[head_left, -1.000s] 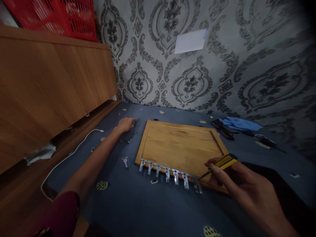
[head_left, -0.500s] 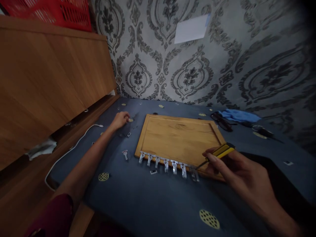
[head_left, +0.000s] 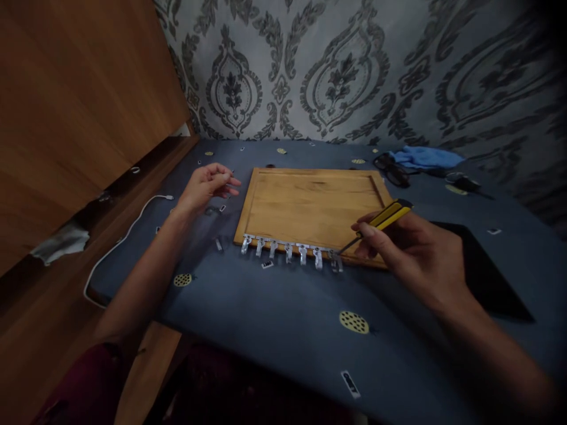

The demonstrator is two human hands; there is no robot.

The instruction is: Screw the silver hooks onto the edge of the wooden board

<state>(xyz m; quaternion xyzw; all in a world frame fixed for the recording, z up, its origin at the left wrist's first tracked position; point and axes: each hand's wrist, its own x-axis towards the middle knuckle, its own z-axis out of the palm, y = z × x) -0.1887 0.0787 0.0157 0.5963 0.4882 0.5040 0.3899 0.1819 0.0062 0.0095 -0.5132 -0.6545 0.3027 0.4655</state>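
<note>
A wooden board (head_left: 310,203) with a raised rim lies on the blue cloth. Along its near edge sits a row of several metal clips (head_left: 303,252). My right hand (head_left: 411,254) grips a screwdriver (head_left: 386,216) with a yellow and black handle, its tip at the rightmost clip (head_left: 335,260). My left hand (head_left: 208,186) hovers left of the board, thumb and forefinger pinched and the other fingers loosely extended. What the pinch holds, if anything, is too small to make out. One loose clip (head_left: 218,244) lies below it on the cloth.
Sunglasses (head_left: 392,171) and a blue cloth bundle (head_left: 427,158) lie at the back right, beside a dark object (head_left: 463,182). A flat black sheet (head_left: 487,277) lies under my right arm. A white cable (head_left: 128,236) runs along the left, by a wooden cabinet (head_left: 88,88).
My left hand has lifted from the cloth and turned, fingers now pinched. The screwdriver's tip stays at the rightmost clip. The view has tilted downward.
</note>
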